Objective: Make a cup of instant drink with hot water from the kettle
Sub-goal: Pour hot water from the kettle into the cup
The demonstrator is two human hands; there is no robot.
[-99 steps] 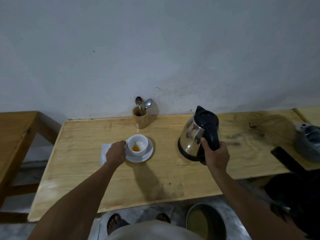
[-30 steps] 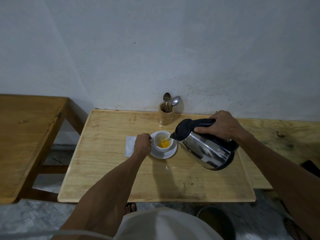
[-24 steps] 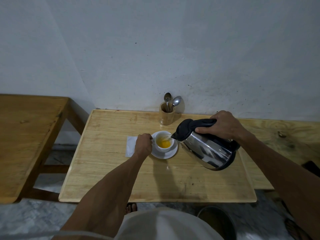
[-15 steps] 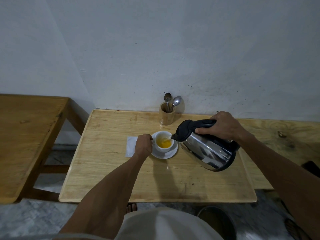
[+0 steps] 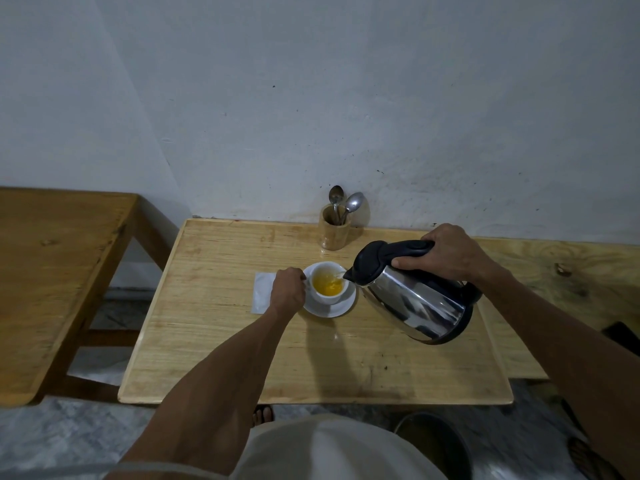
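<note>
table (image 5: 214,341): light wood, back edge against the grey wall; carries everything below
kettle (image 5: 415,299): steel body, black lid and handle, tipped spout-down toward the cup, held off the table right of centre; no brand or label readable
right hand (image 5: 446,258): wrapped tight around the kettle's top handle
left hand (image 5: 287,292): fingers curled closed at the cup's left side, where the handle would be; handle itself hidden
saucer (image 5: 332,308): white, mid-table, under the cup
napkin (image 5: 261,296): white, flat, just left of saucer, partly under left hand
spoon holder (image 5: 334,233): wooden cup at back edge, two metal spoons (image 5: 351,206) upright inside
cup (image 5: 327,285): white, on saucer, yellow-orange liquid inside, thin stream entering from spout
</note>
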